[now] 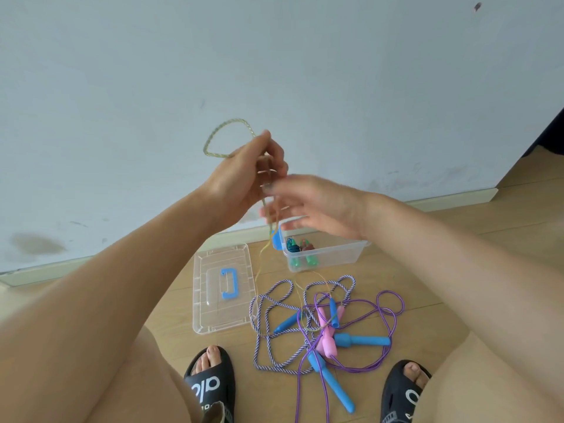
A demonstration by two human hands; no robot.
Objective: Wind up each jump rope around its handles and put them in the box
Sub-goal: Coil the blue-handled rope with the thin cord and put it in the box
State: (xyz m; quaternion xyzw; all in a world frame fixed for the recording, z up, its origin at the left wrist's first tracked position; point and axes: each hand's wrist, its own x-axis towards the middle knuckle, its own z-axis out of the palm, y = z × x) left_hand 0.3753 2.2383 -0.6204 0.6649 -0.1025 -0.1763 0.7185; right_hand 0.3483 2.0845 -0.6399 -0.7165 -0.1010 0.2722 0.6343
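Judging from the box (326, 254), you have two wound ropes (300, 246) inside. Your left hand (244, 175) pinches a loop of the yellow-green rope (224, 137) above the box; your right hand (314, 206) is spread beside it. Nearer you than the box, the striped rope (268, 303) and purple rope (387, 303) lie tangled on the floor (442, 270), unwound.

Ropes (317, 325), box (326, 254), lid (224, 288) on floor (427, 270)
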